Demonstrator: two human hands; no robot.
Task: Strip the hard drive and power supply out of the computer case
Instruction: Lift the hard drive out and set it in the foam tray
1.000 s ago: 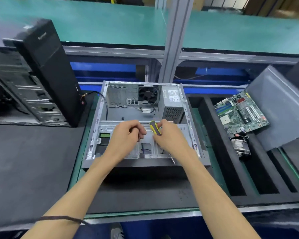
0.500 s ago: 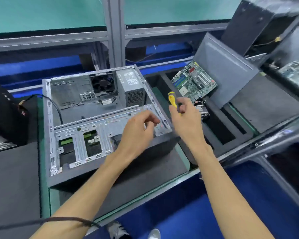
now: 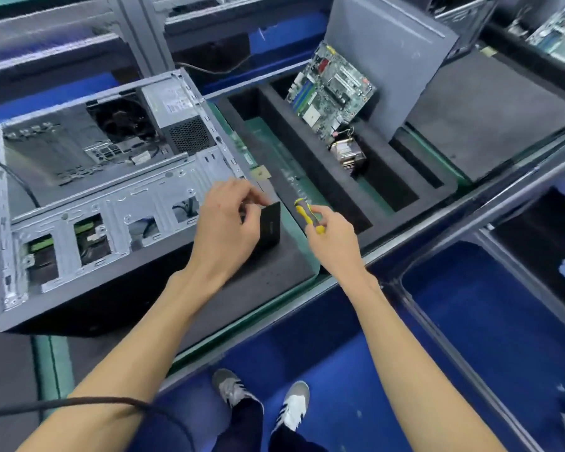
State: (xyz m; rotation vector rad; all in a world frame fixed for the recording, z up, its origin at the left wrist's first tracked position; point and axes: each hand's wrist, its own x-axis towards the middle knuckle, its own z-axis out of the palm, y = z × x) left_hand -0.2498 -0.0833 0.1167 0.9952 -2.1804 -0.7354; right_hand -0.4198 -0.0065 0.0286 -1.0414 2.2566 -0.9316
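We have the computer case lying open on the counter, filling the view from nine to twelve o'clock, and it looks largely gutted: the main bay is bare metal with a fan at the back. The power supply still sits bolted in its corner at about eleven o'clock, so we judge that half of the job not yet begun. At one o'clock a circuit board leans in a foam tray, well apart from the case. The small black slab we take for the hard drive is out past the case's near right corner, held upright near the middle of the view; so we judge the drive freed and only needing to be set down. Our left hand grips it, fingers curled over its top edge. Our right hand, just beside at three o'clock of the drive, has its fingers wrapped round a yellow screwdriver.
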